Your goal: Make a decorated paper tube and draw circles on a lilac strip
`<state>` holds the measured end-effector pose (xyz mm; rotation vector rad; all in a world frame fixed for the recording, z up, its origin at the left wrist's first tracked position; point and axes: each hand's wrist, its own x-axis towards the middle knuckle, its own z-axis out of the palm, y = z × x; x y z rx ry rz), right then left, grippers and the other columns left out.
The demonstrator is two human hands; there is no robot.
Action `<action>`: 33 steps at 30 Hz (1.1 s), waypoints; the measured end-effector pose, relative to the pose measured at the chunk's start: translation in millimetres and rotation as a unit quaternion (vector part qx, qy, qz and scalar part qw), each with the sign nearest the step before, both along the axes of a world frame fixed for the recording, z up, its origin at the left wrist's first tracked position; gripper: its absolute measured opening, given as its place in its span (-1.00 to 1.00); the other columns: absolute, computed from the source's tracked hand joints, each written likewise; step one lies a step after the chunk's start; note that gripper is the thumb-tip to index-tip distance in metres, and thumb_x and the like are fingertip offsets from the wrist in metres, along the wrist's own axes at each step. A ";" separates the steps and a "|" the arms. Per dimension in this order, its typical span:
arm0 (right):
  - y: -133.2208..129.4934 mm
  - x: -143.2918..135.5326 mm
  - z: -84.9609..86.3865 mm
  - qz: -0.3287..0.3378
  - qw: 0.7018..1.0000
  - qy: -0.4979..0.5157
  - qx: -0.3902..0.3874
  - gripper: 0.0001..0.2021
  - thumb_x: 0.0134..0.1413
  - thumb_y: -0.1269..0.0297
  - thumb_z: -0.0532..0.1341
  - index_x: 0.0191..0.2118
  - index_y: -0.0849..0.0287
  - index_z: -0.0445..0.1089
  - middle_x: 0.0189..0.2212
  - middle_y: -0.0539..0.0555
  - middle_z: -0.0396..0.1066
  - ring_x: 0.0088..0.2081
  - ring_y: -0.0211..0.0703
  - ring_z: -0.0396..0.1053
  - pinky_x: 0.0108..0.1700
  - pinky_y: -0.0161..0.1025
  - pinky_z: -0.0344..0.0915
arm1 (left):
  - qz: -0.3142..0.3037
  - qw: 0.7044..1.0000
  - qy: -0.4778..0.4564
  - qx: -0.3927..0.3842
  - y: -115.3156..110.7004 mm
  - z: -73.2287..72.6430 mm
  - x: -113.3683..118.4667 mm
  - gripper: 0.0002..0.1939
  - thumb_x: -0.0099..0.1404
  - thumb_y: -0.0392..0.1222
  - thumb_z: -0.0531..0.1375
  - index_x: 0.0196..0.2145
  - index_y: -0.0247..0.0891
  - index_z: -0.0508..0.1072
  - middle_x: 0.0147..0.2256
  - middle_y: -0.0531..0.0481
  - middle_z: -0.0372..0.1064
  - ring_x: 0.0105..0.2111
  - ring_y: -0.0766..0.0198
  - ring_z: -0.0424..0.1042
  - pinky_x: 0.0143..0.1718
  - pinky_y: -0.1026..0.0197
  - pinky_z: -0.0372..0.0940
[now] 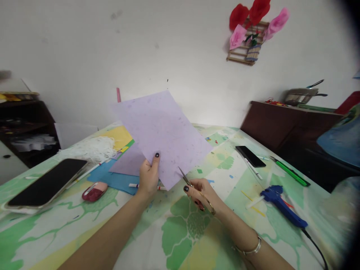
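Observation:
A large sheet of lilac paper (pixel 165 131) is held up off the table, tilted, by my left hand (pixel 150 174). Its thumb lies on the near face and the other fingers are behind the sheet. In my right hand (pixel 205 195) are scissors (pixel 184 175) with gold handles, their blades at the sheet's lower right edge. Whether the blades have cut in, I cannot tell. Under and behind the left hand lie another lilac sheet (pixel 128 161) and a blue sheet (pixel 112 178). A capped white marker (pixel 133 185) sits close to the left wrist.
At left are a large phone (pixel 47 183), a pink-and-red oval object (pixel 95 191), white shredded strands (pixel 90 150) and yellow paper (pixel 118 135). At right lie a black phone (pixel 250 156), a green cutter (pixel 291 172) and a blue glue gun (pixel 284 206) with its cord.

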<state>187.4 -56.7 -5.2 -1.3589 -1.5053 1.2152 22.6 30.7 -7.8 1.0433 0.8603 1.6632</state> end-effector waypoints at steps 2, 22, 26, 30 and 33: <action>-0.1 -0.3 -0.4 0.002 1.000 -0.001 0.002 -0.53 -0.08 -0.19 0.20 -0.54 0.16 0.19 -0.81 -0.17 0.03 -0.80 -0.42 0.00 -0.79 -0.44 -0.07 | -0.001 1.000 0.004 0.001 -1.0 0.6 0.0 -0.56 0.20 0.10 0.19 -0.12 -0.30 0.46 -0.11 -0.15 0.46 -0.09 0.10 0.42 -0.02 0.08 0.30; -1.1 -0.3 -2.5 0.007 1.000 0.002 0.012 -0.53 -0.05 -0.19 0.19 -0.54 0.17 0.18 -0.80 -0.17 0.03 -0.80 -0.43 0.00 -0.78 -0.45 -0.05 | -0.021 1.000 0.006 0.006 -2.6 0.3 -0.4 -0.53 0.19 0.11 0.19 -0.11 -0.32 0.45 -0.11 -0.17 0.45 -0.11 0.11 0.43 -0.05 0.09 0.30; -0.1 -0.3 -4.5 0.006 1.000 0.006 0.022 -0.53 -0.04 -0.18 0.19 -0.56 0.17 0.17 -0.80 -0.17 0.02 -0.78 -0.43 0.00 -0.76 -0.44 -0.05 | -0.022 1.000 0.007 0.012 -3.4 1.3 -0.2 -0.52 0.20 0.11 0.18 -0.07 -0.31 0.43 -0.08 -0.17 0.44 -0.06 0.10 0.40 0.00 0.07 0.27; 0.0 -0.7 -3.7 0.001 1.000 0.006 0.020 -0.53 -0.04 -0.16 0.19 -0.58 0.16 0.15 -0.80 -0.17 0.01 -0.79 -0.43 0.00 -0.77 -0.44 -0.06 | -0.019 1.000 0.007 0.014 -4.1 2.4 -0.2 -0.51 0.19 0.11 0.19 -0.06 -0.31 0.43 -0.09 -0.17 0.44 -0.04 0.09 0.39 0.02 0.06 0.25; -1.0 -1.5 -2.0 -0.001 1.000 0.008 0.015 -0.54 -0.03 -0.13 0.20 -0.60 0.16 0.11 -0.80 -0.17 -0.01 -0.79 -0.44 -0.01 -0.77 -0.44 -0.07 | -0.022 1.000 0.005 0.012 -4.8 3.0 -0.1 -0.52 0.20 0.11 0.19 -0.08 -0.31 0.44 -0.09 -0.17 0.44 -0.05 0.10 0.40 0.01 0.07 0.26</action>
